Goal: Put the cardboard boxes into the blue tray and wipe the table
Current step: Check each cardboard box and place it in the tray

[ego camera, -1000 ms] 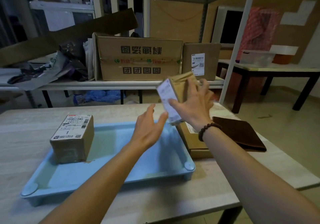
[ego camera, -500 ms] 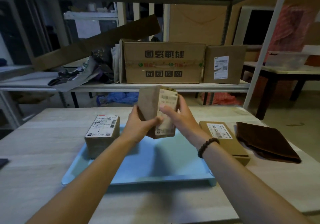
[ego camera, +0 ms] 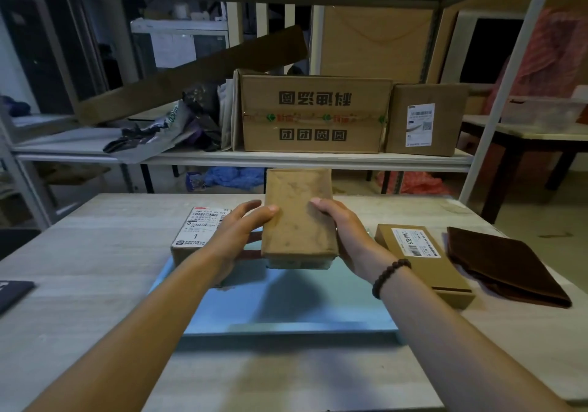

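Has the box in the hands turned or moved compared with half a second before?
Yes. The held box now lies flat, plain face up, lower over the blue tray; earlier it stood upright, label showing.

The held box (ego camera: 297, 220) hides the far part of the blue tray (ego camera: 286, 309); the left hand (ego camera: 237, 236) covers much of the labelled box (ego camera: 199, 230); its small print is too tiny to read; a dark flat thing (ego camera: 12, 292) at the left is cut off by the edge; both arms are cut off at the bottom.
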The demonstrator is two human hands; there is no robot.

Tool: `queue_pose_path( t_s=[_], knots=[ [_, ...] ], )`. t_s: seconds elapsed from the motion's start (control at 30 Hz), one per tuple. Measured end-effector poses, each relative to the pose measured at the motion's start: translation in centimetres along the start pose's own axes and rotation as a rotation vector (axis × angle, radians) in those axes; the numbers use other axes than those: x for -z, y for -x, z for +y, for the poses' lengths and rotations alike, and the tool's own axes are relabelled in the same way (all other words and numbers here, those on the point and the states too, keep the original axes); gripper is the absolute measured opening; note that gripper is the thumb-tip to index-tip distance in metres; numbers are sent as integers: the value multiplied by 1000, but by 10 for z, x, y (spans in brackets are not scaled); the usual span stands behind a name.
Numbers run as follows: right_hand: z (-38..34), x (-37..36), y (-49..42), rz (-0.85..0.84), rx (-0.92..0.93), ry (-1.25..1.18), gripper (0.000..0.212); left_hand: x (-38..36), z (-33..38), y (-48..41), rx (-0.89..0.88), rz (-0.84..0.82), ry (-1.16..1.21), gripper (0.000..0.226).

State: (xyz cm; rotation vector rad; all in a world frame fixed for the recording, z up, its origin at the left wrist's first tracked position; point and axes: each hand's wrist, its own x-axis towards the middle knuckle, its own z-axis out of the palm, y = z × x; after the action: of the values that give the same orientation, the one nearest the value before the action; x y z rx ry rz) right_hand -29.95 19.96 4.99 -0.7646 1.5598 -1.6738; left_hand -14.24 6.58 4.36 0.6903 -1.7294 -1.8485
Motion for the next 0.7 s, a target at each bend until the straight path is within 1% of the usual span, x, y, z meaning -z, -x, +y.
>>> queue_pose_path(
  t_s=[0.03, 0.07, 0.1, 0.13, 0.17, 0.2, 0.27, 0.3, 0.4, 0.47, 0.53, 0.57, 0.63, 0.7],
  knots=[
    [1, -2, 0, -1, -6, -2, 41, 2, 0, -1, 1, 17, 16, 83],
    [1, -5, 0, 7, -3, 10, 49, 2, 0, -1, -22, 44, 38, 84],
    [1, -7, -1, 30, 3, 42, 63, 1, -1, 0, -71, 81, 51, 81],
    [3, -8, -3, 55, 13, 80, 80, 0, -2, 0, -150, 132, 19, 78],
    [3, -9, -3, 72, 26, 105, 89, 0, -3, 1, -261, 184, -85, 77],
    [2, -11, -2, 72, 41, 98, 89, -2, -5, 1, -372, 225, -233, 77],
    [1, -14, -1, 24, 62, 91, 76, -5, -8, 2, -548, 295, -511, 79],
    [0, -16, 0, -1, 77, 115, 75, -10, -8, 4, -605, 322, -590, 79],
    [-1, -22, 2, 22, 122, 149, 74, -22, -6, 10, -698, 340, -644, 76],
    [2, -22, 1, 64, 142, 122, 79, -26, -8, 10, -723, 348, -693, 81],
    [7, -18, -1, 114, 181, 75, 92, -24, -11, 10, -696, 302, -687, 88],
    [9, -17, -2, 144, 214, 77, 100, -22, -13, 10, -665, 258, -659, 93],
    [14, -13, -4, 209, 290, 162, 114, -23, -13, 11, -568, 183, -561, 100],
    [14, -14, -2, 241, 390, 243, 119, -22, -10, 11, -446, 153, -413, 103]
  ],
)
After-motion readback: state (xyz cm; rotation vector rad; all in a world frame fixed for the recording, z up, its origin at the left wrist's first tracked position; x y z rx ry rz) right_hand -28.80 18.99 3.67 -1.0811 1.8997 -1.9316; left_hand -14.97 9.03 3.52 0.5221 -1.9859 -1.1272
